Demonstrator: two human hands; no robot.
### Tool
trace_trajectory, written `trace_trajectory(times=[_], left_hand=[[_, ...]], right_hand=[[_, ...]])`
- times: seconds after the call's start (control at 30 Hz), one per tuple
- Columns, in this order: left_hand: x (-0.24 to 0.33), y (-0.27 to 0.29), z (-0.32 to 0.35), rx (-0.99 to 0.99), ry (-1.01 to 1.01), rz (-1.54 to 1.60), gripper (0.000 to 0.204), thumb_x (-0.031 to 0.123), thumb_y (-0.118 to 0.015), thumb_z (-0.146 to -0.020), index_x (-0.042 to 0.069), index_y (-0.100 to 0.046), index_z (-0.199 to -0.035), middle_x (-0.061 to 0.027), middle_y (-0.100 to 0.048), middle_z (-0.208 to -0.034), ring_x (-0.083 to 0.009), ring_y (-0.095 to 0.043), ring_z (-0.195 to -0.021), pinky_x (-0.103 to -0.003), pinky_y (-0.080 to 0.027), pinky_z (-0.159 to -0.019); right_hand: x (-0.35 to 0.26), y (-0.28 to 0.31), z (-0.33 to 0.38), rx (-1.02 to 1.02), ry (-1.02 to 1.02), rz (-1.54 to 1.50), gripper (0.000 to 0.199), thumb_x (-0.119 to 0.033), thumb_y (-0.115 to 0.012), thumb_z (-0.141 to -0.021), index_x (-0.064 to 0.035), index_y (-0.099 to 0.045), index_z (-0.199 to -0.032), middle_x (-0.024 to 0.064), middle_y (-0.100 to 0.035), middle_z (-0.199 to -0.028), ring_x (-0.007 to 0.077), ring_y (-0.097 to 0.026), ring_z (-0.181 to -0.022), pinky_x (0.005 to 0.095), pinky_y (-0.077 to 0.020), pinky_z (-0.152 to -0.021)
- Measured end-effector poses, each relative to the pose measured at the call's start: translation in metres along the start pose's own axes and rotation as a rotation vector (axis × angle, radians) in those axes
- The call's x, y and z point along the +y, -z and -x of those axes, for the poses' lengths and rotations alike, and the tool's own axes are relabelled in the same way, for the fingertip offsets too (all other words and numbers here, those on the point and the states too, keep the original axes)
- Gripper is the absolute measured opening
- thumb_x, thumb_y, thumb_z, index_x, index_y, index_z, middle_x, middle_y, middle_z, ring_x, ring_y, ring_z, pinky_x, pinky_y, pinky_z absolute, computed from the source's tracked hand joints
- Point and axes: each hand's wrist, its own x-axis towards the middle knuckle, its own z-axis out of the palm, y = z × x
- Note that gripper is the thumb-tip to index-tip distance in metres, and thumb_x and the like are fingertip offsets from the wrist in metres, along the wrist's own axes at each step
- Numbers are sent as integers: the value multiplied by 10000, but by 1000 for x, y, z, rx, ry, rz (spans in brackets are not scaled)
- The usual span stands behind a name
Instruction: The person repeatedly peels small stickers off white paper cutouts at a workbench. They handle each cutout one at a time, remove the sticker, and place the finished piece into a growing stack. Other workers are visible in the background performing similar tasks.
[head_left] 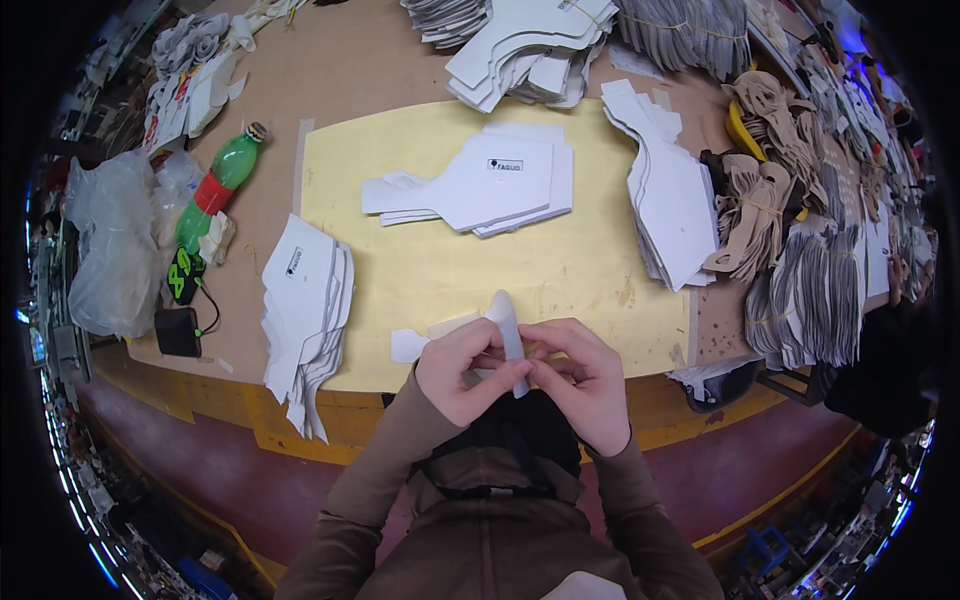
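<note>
Close to the table's near edge, my left hand (462, 375) and my right hand (588, 390) pinch a small white cut-out piece (506, 325) between them. The piece stands nearly edge-on, its pale tip rising above the fingers. Both thumbs press toward its lower end. Beside my left hand lies another small white piece (407, 346) on the yellow sheet (450, 270). Beyond the hands rests a stack of larger white cut-outs (500, 200), the top one bearing a dark printed mark. A similar stack (305, 320) lies at the left, overhanging the near edge.
To the right are more white cut-outs (670, 210), tan strips (755, 215) and grey bundles (805, 305). White pieces (530, 45) are piled at the back. A green bottle (233, 163), clear plastic bag (110, 250) and black device with a cable (178, 332) occupy the left.
</note>
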Motion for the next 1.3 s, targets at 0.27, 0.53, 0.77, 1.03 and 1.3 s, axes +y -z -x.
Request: trace_trajectory(times=[0.27, 0.53, 0.77, 1.03, 1.3], left_hand=[[-27, 11, 2, -38, 139, 335, 250, 123, -644, -1020, -40, -657, -1209, -62, -712, -1074, -96, -663, -989, -247, -527, -860], [-39, -3, 4, 12, 185, 219, 229, 109, -665, -1005, -41, -680, -1178, -47, -728, -1023, -77, -658, -904, -244, -535, -807], [-30, -16, -4, 36, 131, -86, 170, 67, -660, -994, -32, -681, -1131, -55, -717, -963, -89, -654, -874, -266, -535, -784], [-22, -23, -8, 49, 63, -238, 127, 55, -639, -992, -34, -664, -1080, -102, -697, -919, -116, -664, -828, -271, -535, -752], [-23, -22, -4, 58, 52, -150, 133, 53, -651, -985, -41, -657, -1079, -101, -691, -927, -127, -678, -864, -281, -543, -774]], right_hand=[[-3, -4, -2, 25, 82, 180, 390, 66, -766, -816, -2, -708, -1196, 80, -653, -1102, 141, -644, -947, 284, -575, -837], [-4, 0, 2, 69, 366, 696, 271, 40, -739, -847, 31, -714, -1117, 165, -726, -1087, 275, -740, -921, 327, -593, -794], [2, 1, 5, 138, 361, 775, 210, 45, -716, -854, 32, -709, -1064, 168, -727, -1052, 301, -742, -853, 336, -597, -726], [8, 8, 0, 169, 348, 808, 137, 40, -723, -854, 25, -689, -986, 143, -722, -984, 260, -738, -768, 302, -589, -680], [4, 11, -6, 133, 109, 485, 92, 29, -709, -890, 53, -682, -974, 111, -722, -949, 174, -743, -827, 288, -599, -717]])
